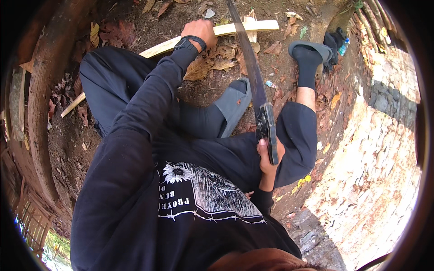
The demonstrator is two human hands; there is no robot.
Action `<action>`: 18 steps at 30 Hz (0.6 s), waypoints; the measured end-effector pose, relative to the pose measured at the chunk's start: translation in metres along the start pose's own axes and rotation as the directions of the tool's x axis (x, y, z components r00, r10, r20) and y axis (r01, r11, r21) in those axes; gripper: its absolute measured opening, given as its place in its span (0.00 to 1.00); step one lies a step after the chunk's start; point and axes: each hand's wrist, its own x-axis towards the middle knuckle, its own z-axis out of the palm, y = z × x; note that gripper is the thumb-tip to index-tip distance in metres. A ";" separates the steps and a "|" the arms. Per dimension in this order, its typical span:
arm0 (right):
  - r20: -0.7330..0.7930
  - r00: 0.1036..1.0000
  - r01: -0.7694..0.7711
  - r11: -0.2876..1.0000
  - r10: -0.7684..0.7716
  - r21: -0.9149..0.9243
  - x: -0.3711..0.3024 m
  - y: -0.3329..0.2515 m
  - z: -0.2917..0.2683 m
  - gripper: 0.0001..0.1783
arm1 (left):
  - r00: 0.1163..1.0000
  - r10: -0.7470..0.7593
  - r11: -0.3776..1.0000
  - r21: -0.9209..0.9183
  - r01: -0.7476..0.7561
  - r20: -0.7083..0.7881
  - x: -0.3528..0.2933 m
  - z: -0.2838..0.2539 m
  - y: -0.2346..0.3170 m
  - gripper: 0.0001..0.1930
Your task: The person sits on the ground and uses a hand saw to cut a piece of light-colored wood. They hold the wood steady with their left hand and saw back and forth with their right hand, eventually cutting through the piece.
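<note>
My left hand (200,34), with dark bands at the wrist, is closed round a long, pale, slightly curved strip of wood or bamboo (165,47). The strip's right end points past my feet, and its left part runs behind my bent knee. In my right hand (272,155) is a machete (254,63), gripped by its dark handle. Its long blade points away from me and crosses over the strip in this view; whether they touch I cannot tell. Beneath the strip's right part lies a short pale piece of wood (250,35), partly hidden.
My feet, in dark socks and grey sandals (236,106), rest on bare soil with dry leaves (197,68). A thick log (41,131) stands at the left, above woven slats (31,223). Dark cloth (333,44) and a bottle (344,47) lie beyond my right foot.
</note>
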 end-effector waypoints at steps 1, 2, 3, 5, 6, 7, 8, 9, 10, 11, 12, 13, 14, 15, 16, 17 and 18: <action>0.023 0.998 0.053 0.995 -0.051 -0.079 -0.012 -0.008 -0.013 0.06 | 1.000 0.008 1.000 -0.008 -0.008 -0.030 0.000 0.003 -0.004 0.19; 0.031 0.998 0.052 0.994 -0.049 -0.096 -0.020 -0.017 -0.022 0.06 | 0.999 0.011 1.000 0.005 -0.011 -0.031 0.000 0.004 -0.005 0.19; 0.055 0.997 0.068 0.991 -0.062 -0.116 -0.019 -0.022 -0.028 0.06 | 0.999 0.012 1.000 0.019 -0.011 -0.033 -0.001 0.005 -0.007 0.19; 0.068 0.995 0.078 0.991 -0.071 -0.112 -0.011 -0.028 -0.026 0.07 | 0.999 0.026 1.000 0.015 -0.026 -0.022 0.000 0.000 -0.003 0.19; 0.064 0.996 0.073 0.994 -0.068 -0.082 0.004 -0.025 -0.016 0.07 | 0.999 0.036 0.999 0.007 -0.036 -0.018 0.000 -0.001 -0.001 0.19; 0.062 0.996 0.073 0.996 -0.070 -0.049 0.026 -0.022 -0.004 0.07 | 0.999 0.042 0.999 0.002 -0.042 -0.019 0.000 -0.001 -0.001 0.19; 0.050 0.990 0.131 0.991 -0.129 -0.026 0.050 -0.009 0.014 0.08 | 0.998 0.055 0.999 -0.002 -0.055 -0.015 0.000 0.001 0.000 0.19; 0.035 0.977 0.210 0.978 -0.209 -0.012 0.081 -0.007 0.033 0.07 | 0.999 0.041 0.999 -0.007 -0.041 -0.024 0.001 0.000 0.001 0.18; 0.036 0.985 0.168 0.983 -0.171 0.070 0.106 0.008 0.047 0.08 | 0.998 0.054 0.998 -0.012 -0.054 -0.011 0.003 -0.003 0.004 0.18; 0.039 0.970 0.237 0.970 -0.239 0.061 0.132 0.005 0.055 0.10 | 0.998 0.062 0.998 -0.013 -0.062 0.008 0.003 -0.006 0.004 0.18; 0.078 0.992 0.080 0.974 -0.098 0.213 0.138 0.003 0.052 0.11 | 0.998 0.063 0.998 -0.008 -0.063 0.023 0.004 -0.011 -0.001 0.18; 0.069 0.991 0.095 0.974 -0.112 0.204 0.133 0.002 0.054 0.10 | 0.999 0.036 0.999 -0.001 -0.036 0.029 -0.001 -0.006 0.002 0.19; 0.058 0.991 0.109 0.975 -0.123 0.195 0.125 -0.001 0.055 0.10 | 1.000 0.023 1.000 -0.001 -0.023 0.019 0.000 -0.005 0.000 0.19; 0.064 0.985 0.149 0.981 -0.158 0.122 0.114 -0.005 0.056 0.10 | 1.000 0.013 1.000 -0.001 -0.013 0.010 0.002 -0.004 -0.002 0.19; 0.071 0.979 0.188 0.980 -0.192 0.058 0.099 -0.019 0.061 0.09 | 1.000 0.002 1.000 0.008 -0.002 0.002 0.001 -0.006 -0.004 0.19; 0.029 0.968 0.249 0.968 -0.249 -0.004 0.082 -0.011 0.048 0.07 | 1.000 0.006 1.000 0.004 -0.006 -0.024 0.010 -0.012 -0.002 0.19; 0.002 0.996 0.091 0.995 -0.091 0.028 0.059 -0.006 0.033 0.06 | 1.000 0.000 1.000 0.002 0.000 -0.029 0.009 -0.011 -0.003 0.19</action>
